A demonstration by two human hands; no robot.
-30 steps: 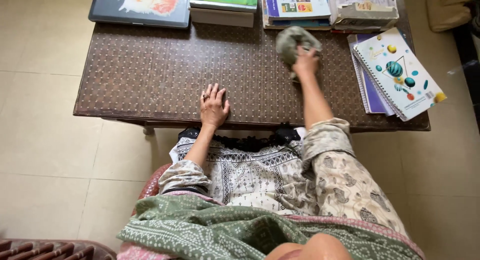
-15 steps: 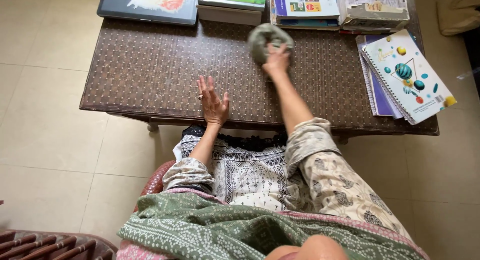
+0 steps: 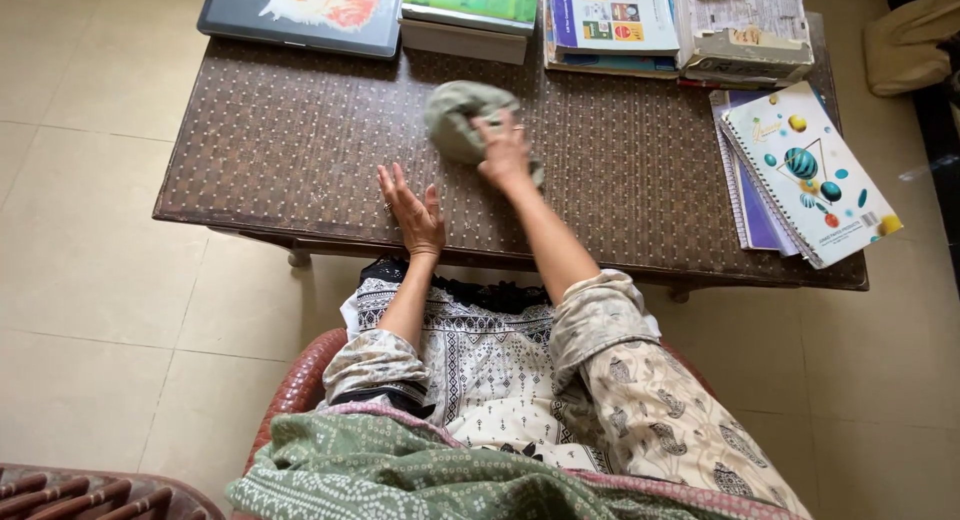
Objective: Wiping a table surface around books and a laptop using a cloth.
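Two hands work the brown table (image 3: 300,150): right hand (image 3: 503,150) grips a green cloth (image 3: 455,115); left hand (image 3: 412,215) rests open, just beside it.

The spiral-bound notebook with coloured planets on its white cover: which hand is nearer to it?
Right. The right hand, pressing a grey-green cloth on the brown table, lies left of the notebook; the left hand rests farther left, near the table's front edge.
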